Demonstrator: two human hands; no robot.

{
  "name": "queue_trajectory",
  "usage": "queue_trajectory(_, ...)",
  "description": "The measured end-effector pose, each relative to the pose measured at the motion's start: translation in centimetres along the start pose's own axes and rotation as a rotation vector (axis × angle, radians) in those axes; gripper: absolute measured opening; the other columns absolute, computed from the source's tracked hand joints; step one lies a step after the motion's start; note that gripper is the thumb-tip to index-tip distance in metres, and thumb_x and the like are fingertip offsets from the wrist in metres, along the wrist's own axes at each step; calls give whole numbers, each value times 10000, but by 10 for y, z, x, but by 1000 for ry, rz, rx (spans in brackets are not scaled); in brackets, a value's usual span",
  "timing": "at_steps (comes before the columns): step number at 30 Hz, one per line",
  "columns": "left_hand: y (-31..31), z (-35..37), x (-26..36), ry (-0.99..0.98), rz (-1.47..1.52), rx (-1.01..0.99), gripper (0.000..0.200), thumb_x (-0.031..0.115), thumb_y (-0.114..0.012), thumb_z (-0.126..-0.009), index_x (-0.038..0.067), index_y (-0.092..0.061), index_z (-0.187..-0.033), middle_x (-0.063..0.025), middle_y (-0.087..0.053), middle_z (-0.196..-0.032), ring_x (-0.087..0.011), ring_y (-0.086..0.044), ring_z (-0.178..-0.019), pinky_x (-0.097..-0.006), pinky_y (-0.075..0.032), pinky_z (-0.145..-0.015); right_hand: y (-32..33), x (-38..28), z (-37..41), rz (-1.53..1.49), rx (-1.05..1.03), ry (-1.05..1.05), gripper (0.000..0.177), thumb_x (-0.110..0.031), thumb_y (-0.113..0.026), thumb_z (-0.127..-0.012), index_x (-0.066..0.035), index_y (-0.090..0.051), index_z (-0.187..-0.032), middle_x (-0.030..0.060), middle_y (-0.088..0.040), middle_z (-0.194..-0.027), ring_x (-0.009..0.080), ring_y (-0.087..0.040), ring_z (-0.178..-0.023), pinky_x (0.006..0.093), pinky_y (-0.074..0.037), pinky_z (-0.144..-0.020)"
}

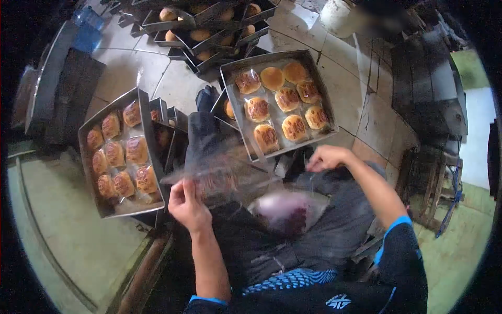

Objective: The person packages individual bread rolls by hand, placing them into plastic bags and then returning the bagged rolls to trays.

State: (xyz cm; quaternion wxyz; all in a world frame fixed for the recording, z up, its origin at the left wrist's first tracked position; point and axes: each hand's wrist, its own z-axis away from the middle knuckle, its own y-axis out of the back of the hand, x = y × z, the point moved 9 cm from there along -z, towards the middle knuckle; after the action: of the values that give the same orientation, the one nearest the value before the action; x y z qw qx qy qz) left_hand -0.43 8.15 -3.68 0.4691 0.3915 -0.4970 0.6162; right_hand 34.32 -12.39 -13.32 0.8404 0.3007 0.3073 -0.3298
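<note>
My left hand (189,205) is closed, thumb and finger pinching the edge of a clear printed plastic bag (222,180), which is smeared by motion. My right hand (328,157) is also closed, fingertips pinched together; what they hold, if anything, is too blurred to name. Just beyond the hands, a dark metal tray (334,128) carries several round buns. Most are in clear printed wrappers, like one wrapped bun (294,127), while a bun at the far side (272,78) looks bare. On my lap lies a blurred whitish-pink plastic packet (285,209).
To the left, a tilted tray (82,157) holds several wrapped buns. Stacked trays (201,34) of plain buns stand ahead on the tiled floor (340,99). Dark boxes (429,78) and a wooden frame (426,193) are on the right; a white bucket (336,18) stands farther off.
</note>
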Motion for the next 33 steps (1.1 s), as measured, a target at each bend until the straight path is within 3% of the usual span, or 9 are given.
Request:
queue_trajectory(2,-6,-3,3,9,-120,8,199,180,-721,-943,5,-641,-891,-25,-627,-779,-70,-526,-599,-216,-406,-515,61,92,-11,707,301,-480,300,-204,-637,-894,-17,-689,-1123,194,-706,-1109,317,-652,-1069,459,-514,-889)
queue_trajectory(7,-31,-6,22,-75,-294,-8,283,245,-689,-964,-7,-615,-858,-72,-569,-754,-102,-520,-494,-242,-452,-440,249,160,-90,212,1277,-288,445,-340,-590,-934,-19,-612,-1242,247,-654,-1198,428,-618,-1107,510,-486,-945)
queue_trajectory(11,-33,-7,25,-142,-317,-66,288,258,-704,-946,-17,-624,-974,-113,-537,-794,-129,-533,-499,-278,-498,-405,307,306,-146,-149,1132,-925,614,-515,-450,-1006,19,-627,-1252,217,-653,-1221,352,-632,-1106,446,-463,-955)
queue_trajectory(16,-30,-7,23,-173,-327,-59,266,247,-717,-937,1,-618,-919,-94,-544,-773,-111,-523,-507,-251,-480,-412,322,319,-160,-43,1311,-422,574,-490,-489,-1003,16,-638,-1229,191,-665,-1162,343,-627,-1080,458,-462,-946)
queue_trajectory(20,-27,-9,16,-55,-277,-10,216,187,-703,-948,-6,-640,-875,-63,-569,-755,-94,-541,-539,-235,-422,-422,269,225,-106,-223,1503,-368,483,-419,-499,-1019,4,-606,-1224,147,-648,-1184,289,-617,-1070,435,-472,-927)
queue_trajectory(24,-34,-9,9,16,-85,-47,131,100,-660,-969,-13,-656,-903,-17,-572,-700,-63,-480,-503,-222,-367,-415,193,140,-46,-1461,1595,-18,448,-396,-528,-1006,-39,-586,-1270,130,-632,-1267,275,-615,-1141,403,-471,-995)
queue_trajectory(26,-44,-9,12,43,-42,-82,141,126,-668,-973,-10,-682,-937,-8,-597,-703,-49,-454,-492,-222,-340,-412,157,61,-19,-1711,1179,293,476,-417,-547,-989,-46,-589,-1285,138,-633,-1280,277,-628,-1129,438,-476,-1030)
queue_trajectory(28,-42,-6,5,121,-88,-58,160,138,-672,-974,-19,-696,-961,-6,-615,-728,-39,-469,-525,-208,-353,-442,112,-6,19,-1587,856,548,516,-300,-615,-910,37,-552,-1296,176,-616,-1288,282,-618,-1157,415,-509,-1008)
queue_trajectory(33,-71,37,24,-76,-195,-299,148,89,-645,-983,-39,-707,-1023,-7,-667,-890,-62,-580,-769,-200,-477,-703,3,-183,59,-1231,600,445,545,-37,-762,-849,62,-546,-1340,87,-676,-1219,159,-650,-1081,296,-505,-971)
